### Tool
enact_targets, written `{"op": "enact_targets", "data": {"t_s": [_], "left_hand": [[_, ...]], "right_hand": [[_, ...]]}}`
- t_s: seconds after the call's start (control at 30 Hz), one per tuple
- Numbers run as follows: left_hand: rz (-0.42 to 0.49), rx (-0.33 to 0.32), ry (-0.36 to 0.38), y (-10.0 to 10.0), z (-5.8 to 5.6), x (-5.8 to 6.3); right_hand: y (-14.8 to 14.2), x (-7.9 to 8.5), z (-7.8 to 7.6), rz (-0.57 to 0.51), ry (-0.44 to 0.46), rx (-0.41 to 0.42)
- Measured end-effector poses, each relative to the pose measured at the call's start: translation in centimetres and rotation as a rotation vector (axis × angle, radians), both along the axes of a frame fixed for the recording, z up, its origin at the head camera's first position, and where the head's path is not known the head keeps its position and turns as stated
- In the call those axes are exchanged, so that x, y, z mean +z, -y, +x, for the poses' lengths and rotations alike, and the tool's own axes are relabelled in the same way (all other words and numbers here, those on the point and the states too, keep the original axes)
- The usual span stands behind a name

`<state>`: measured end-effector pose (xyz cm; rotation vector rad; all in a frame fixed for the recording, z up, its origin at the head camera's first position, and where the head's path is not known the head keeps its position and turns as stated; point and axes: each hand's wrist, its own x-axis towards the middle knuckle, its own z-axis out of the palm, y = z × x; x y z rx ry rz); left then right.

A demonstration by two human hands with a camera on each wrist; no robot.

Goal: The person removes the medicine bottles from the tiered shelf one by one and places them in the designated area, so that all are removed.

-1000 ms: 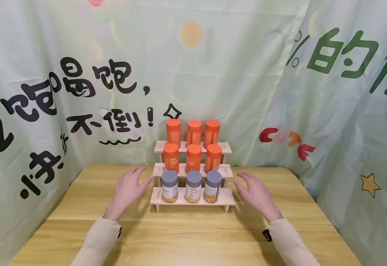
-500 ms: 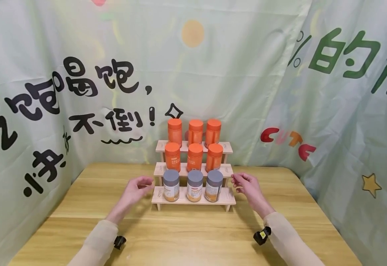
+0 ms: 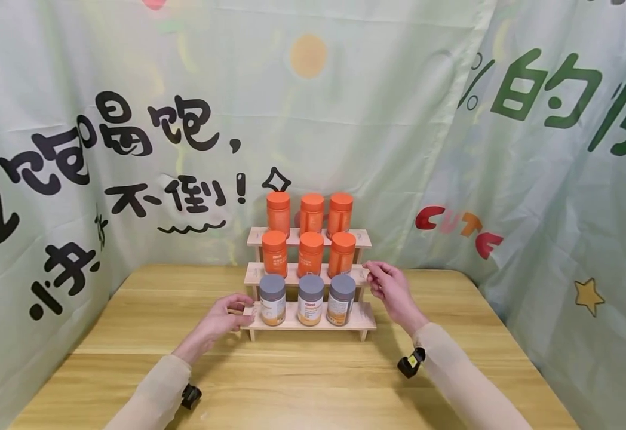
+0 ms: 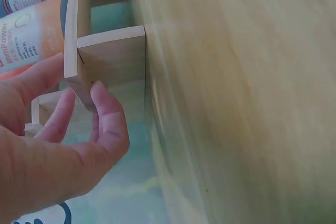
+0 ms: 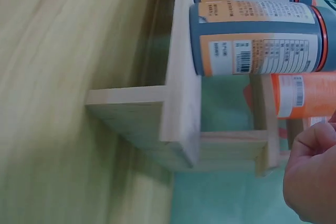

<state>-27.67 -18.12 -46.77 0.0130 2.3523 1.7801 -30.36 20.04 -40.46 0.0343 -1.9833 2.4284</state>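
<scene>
On a pale wooden three-step display stand (image 3: 358, 316) stand two rows of orange jars (image 3: 310, 254) and a front row of grey-lidded jars (image 3: 310, 301). My left hand (image 3: 224, 319) pinches the left end of the lowest shelf (image 4: 79, 24), thumb at the upper face and fingers curled below. My right hand (image 3: 393, 292) is at the right end of the middle shelf (image 5: 272, 140), fingers loosely curled and fingertips beside the board's end. In the right wrist view, that hand sits above the board's level, its fingertips cut off by the frame edge.
The stand rests on a wood-grain table (image 3: 302, 382) towards its back edge. Behind and on both sides hangs a pale green printed curtain (image 3: 377, 119). A small black wrist camera (image 3: 411, 363) is strapped at the right sleeve, another black camera (image 3: 190, 395) at the left one.
My left hand has come in and down from the left onto the lowest shelf's end. My right hand has curled its fingers and moved inward and up to the middle shelf. The jars stay in place.
</scene>
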Motion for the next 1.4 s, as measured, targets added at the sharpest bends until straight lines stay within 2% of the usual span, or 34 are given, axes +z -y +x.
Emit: {"op": "enact_targets", "data": {"t_s": [0.2, 0.57, 0.73, 0.9, 1.03, 1.2, 1.4], "left_hand": [[0.015, -0.023, 0.043, -0.1, -0.2, -0.3], [-0.041, -0.073, 0.058, 0.3, -0.4, -0.3], [-0.056, -0.079, 0.064, 0.4, -0.5, -0.2], [-0.068, -0.080, 0.067, 0.4, -0.5, -0.1], [-0.070, -0.089, 0.068, 0.1, -0.6, -0.1], [-0.060, -0.113, 0.075, 0.0, -0.4, -0.3], [-0.047, -0.112, 0.077, 0.3, -0.6, -0.2]], "right_hand": [[0.6, 1.3, -1.1, 0.002, -0.054, -0.005], [0.6, 4.7, -3.7, -0.010, -0.057, 0.003], [0.2, 5.7, -4.7, 0.071, -0.071, -0.008], [0.0, 6.2, -5.6, 0.148, -0.117, 0.006], [-0.4, 6.3, -6.2, 0.162, -0.150, 0.015], [-0.2, 6.1, -6.7, 0.190, -0.157, 0.014], [0.9, 6.3, -7.6, 0.223, -0.155, 0.017]]}}
